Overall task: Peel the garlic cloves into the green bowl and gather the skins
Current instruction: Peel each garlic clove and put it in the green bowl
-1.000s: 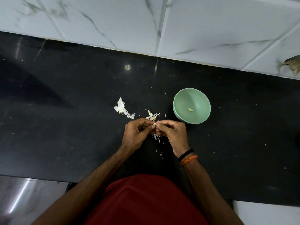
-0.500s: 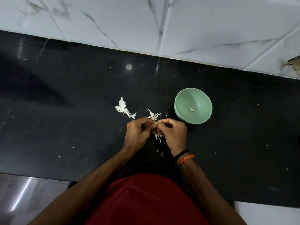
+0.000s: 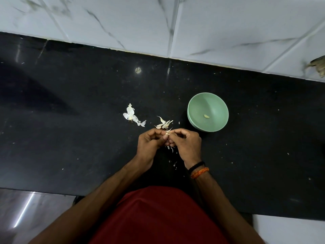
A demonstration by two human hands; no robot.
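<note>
My left hand [image 3: 150,142] and my right hand [image 3: 187,143] meet over the black counter, fingers curled, both pinching a small garlic clove [image 3: 167,132] between their fingertips. A bit of pale skin sticks up from the clove. Just beyond my hands lies a small heap of unpeeled garlic cloves [image 3: 163,124]. Farther left lies a white clump of garlic skins [image 3: 131,115]. The green bowl [image 3: 197,106] stands to the right of my hands, with one peeled clove [image 3: 206,116] inside. More skin flakes [image 3: 171,148] lie under my hands.
The black stone counter [image 3: 70,120] runs across the view, backed by a white marble-tiled wall [image 3: 211,29]. Small skin specks are scattered over the counter. A brownish object [image 3: 319,66] sits at the right edge by the wall. The counter's front edge is near my body.
My hands have stayed in the same place, working the clove between the fingertips. A sliver of skin now stands up from the clove. The bowl and the skin heaps have not moved.
</note>
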